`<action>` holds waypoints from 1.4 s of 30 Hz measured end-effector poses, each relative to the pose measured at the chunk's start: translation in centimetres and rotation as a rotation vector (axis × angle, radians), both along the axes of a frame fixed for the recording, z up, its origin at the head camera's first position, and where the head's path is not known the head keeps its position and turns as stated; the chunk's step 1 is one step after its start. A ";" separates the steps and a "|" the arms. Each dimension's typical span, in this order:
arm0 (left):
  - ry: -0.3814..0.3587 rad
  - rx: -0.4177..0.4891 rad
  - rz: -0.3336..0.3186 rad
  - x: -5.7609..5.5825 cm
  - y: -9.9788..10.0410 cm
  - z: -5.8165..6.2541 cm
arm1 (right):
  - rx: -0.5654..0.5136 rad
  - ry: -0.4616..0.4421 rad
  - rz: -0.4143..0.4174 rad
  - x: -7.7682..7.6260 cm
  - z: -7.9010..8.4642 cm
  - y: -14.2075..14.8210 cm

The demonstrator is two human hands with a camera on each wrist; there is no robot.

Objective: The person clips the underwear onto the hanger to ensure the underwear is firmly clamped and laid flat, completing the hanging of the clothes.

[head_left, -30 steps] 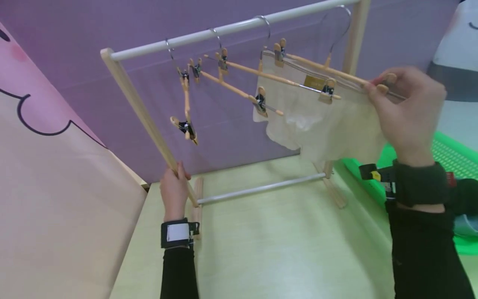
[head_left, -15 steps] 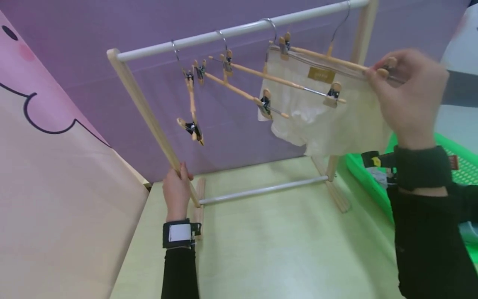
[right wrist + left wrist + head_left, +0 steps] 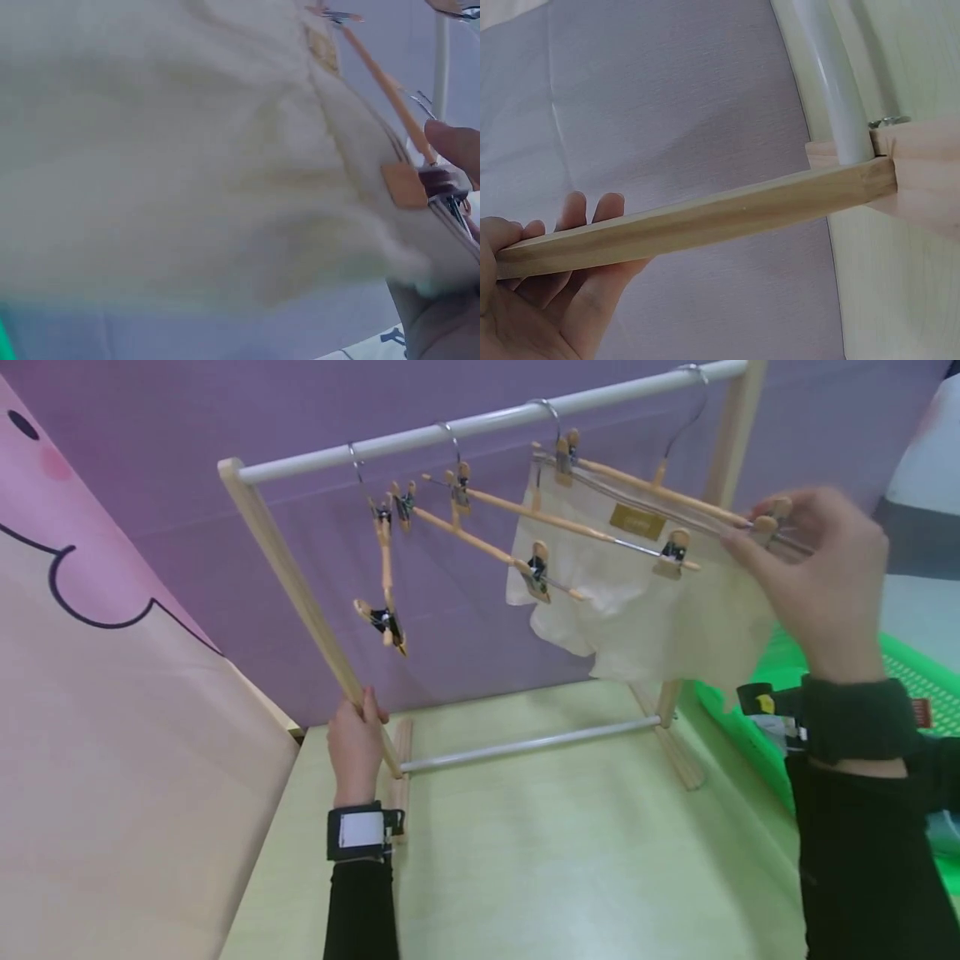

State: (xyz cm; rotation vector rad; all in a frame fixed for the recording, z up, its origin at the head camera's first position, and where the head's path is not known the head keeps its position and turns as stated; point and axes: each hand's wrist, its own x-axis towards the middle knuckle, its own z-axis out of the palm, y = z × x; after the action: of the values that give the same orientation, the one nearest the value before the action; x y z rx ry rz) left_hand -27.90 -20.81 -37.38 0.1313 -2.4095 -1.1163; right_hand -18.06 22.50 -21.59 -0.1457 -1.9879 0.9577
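Note:
My right hand [image 3: 836, 577] holds the right end of a clip hanger [image 3: 697, 506], at its wooden clip. Its metal hook is at the white top bar [image 3: 390, 442] of a small clothes rack. A pair of cream shorts [image 3: 637, 635] with a gold label hangs from this hanger, the waistband caught in both clips. In the right wrist view, my thumb lies beside the clip [image 3: 405, 185] on the waistband. My left hand [image 3: 356, 752] grips the rack's left wooden post [image 3: 292, 585] low down. The left wrist view shows fingers around that post [image 3: 705, 221].
Several other clip hangers [image 3: 480, 539] hang on the bar, partly in front of the shorts. A green basket [image 3: 922, 677] stands at the right, partly behind my arm. The rack stands on a pale table [image 3: 562, 843] against a purple backdrop [image 3: 450, 668].
My right hand rose slightly, then came down again with the hanger end, and the shorts tilted with it. My left hand keeps its grip on the post.

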 end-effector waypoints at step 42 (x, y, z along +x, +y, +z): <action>-0.037 -0.064 -0.066 0.7 -0.5 -0.6 | 0.334 -0.607 0.564 0.2 -16.5 1.2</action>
State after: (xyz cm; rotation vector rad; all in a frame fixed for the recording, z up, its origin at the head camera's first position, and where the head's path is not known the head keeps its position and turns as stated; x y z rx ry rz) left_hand -27.21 -21.28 -38.01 0.0524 -2.4964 -1.0724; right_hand -17.83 23.69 -38.09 0.3749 -2.8081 0.9749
